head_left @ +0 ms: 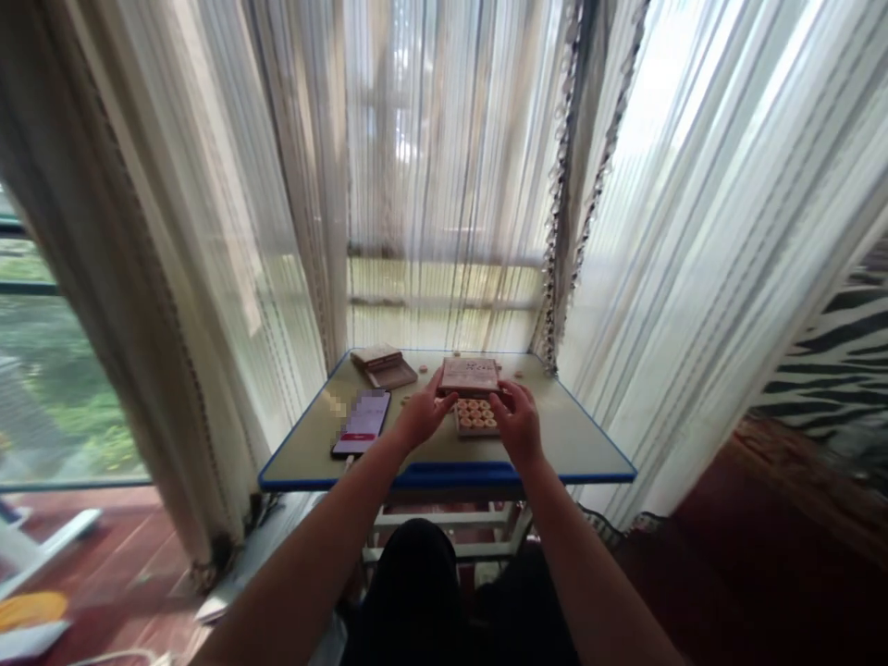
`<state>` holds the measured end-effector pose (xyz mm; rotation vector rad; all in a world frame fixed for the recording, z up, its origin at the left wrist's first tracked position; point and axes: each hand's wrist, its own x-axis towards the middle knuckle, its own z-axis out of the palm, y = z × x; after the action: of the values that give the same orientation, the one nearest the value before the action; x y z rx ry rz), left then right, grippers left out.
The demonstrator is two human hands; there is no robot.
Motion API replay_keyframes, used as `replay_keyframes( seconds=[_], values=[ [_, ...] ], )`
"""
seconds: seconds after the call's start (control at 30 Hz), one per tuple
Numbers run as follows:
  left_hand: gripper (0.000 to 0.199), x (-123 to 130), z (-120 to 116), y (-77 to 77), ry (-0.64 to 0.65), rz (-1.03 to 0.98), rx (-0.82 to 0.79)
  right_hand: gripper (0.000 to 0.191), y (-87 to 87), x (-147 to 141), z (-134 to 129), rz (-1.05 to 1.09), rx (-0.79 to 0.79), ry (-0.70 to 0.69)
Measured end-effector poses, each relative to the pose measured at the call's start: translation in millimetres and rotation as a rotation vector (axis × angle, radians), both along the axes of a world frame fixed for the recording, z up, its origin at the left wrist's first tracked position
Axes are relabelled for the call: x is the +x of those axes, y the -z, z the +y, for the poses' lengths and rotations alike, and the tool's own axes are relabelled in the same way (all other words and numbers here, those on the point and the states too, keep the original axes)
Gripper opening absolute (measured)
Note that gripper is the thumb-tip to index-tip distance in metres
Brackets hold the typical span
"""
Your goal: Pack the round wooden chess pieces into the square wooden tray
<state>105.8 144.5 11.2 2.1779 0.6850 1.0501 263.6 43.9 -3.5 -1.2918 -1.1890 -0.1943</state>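
A flat wooden box piece point(470, 373) with dark markings is held between my two hands over the table. My left hand point(422, 413) grips its left side, thumb pointing inward. At its right side is my right hand point(517, 416), fingers bent round the near corner. Just below the piece, a wooden tray point(478, 433) holds several round wooden discs point(475, 414) in rows; the held piece and my hands cover its far part. A few loose discs point(423, 369) lie farther back on the table.
An open wooden box point(389, 371) lies at the table's back left. Nearer, a phone point(362, 423) with a lit screen lies by a cable. The table point(583, 444) has a blue edge. Sheer curtains point(444, 185) hang behind it.
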Motion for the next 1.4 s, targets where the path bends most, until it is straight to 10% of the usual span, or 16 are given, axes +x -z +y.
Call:
replay_keyframes(
  seconds=[0.37,1.4],
  values=[
    [0.058,29.0,-18.0,46.2,-0.160,0.251,0.450,0.033,46.8,22.2,-21.4,-0.100,-0.118,0.158],
    [0.045,30.2,-15.5,52.2,-0.075,0.443,0.343,0.032,41.0,21.6,-19.6,-0.142,-0.477,0.252]
  ],
)
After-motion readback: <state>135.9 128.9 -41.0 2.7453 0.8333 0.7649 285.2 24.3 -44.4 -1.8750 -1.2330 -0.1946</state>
